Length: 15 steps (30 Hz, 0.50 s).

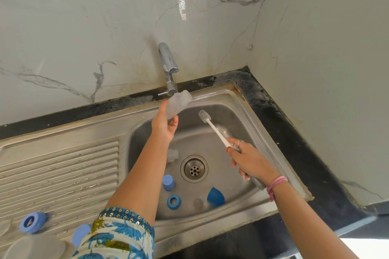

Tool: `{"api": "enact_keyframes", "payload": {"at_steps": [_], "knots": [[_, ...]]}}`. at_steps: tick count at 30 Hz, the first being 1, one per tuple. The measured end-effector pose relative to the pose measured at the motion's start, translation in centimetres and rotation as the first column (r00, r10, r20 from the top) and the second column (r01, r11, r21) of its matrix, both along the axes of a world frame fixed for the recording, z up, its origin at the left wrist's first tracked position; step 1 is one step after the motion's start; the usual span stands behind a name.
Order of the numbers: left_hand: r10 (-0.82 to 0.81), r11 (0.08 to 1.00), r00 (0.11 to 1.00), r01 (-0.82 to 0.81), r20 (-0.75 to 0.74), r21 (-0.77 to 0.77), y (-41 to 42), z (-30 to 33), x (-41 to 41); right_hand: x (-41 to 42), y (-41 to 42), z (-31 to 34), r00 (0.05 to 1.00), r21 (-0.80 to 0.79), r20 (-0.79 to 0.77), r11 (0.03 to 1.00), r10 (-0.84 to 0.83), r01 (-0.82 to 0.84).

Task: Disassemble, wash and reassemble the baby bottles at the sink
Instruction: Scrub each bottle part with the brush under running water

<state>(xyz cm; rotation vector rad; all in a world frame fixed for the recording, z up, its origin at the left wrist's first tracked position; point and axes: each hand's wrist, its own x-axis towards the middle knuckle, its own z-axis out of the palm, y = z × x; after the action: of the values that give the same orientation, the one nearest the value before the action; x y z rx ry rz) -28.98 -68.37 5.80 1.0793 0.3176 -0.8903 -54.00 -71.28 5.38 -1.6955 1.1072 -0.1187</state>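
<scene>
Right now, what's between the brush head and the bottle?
Nothing: in the head view, only bare sink wall shows between the brush head and the bottle.

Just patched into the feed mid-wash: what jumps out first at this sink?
The left hand holds a clear bottle up under the faucet at the back of the sink. The right hand grips a white bottle brush, its head raised beside the bottle, outside it. Blue bottle parts lie in the basin near the drain.

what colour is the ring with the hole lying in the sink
Blue. The ring shows best in the head view, on the sink floor.
</scene>
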Motion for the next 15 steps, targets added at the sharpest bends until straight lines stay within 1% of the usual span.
{"api": "enact_keyframes", "payload": {"at_steps": [2, 3, 5, 7, 9, 12, 15], "knots": [[-0.02, 0.998, 0.991, 0.012, 0.132, 0.061, 0.5, 0.3, 0.3, 0.0, 0.0, 0.0, 1.0, -0.003, -0.003, 1.0, 0.005, -0.005], [-0.061, 0.993, 0.972, 0.036, 0.226, 0.113, 0.8, 0.3, 0.4, 0.0, 0.1, 0.0, 1.0, -0.006, -0.005, 1.0, 0.008, -0.008], [-0.177, 0.965, 0.881, 0.068, 0.438, 0.254, 1.3, 0.5, 0.7, 0.1, 0.1, -0.1, 1.0, -0.009, -0.006, 1.0, 0.013, -0.013], [-0.303, 0.921, 0.737, 0.064, 0.604, 0.385, 1.8, 0.5, 1.1, 0.1, 0.1, -0.1, 1.0, -0.012, -0.01, 1.0, 0.018, -0.018], [-0.427, 0.873, 0.569, 0.058, 0.703, 0.484, 2.1, 0.7, 1.6, 0.1, 0.1, -0.1, 1.0, -0.015, -0.015, 1.0, 0.024, -0.024], [-0.549, 0.825, 0.342, 0.075, 0.763, 0.56, 2.2, 1.5, 2.2, 0.2, 0.2, -0.2, 1.0, -0.018, -0.012, 0.999, 0.027, -0.027], [-0.619, 0.784, 0.169, 0.071, 0.767, 0.617, 1.8, 2.3, 2.6, 0.3, 0.3, -0.2, 0.999, -0.022, -0.011, 0.999, 0.032, -0.033]]}}
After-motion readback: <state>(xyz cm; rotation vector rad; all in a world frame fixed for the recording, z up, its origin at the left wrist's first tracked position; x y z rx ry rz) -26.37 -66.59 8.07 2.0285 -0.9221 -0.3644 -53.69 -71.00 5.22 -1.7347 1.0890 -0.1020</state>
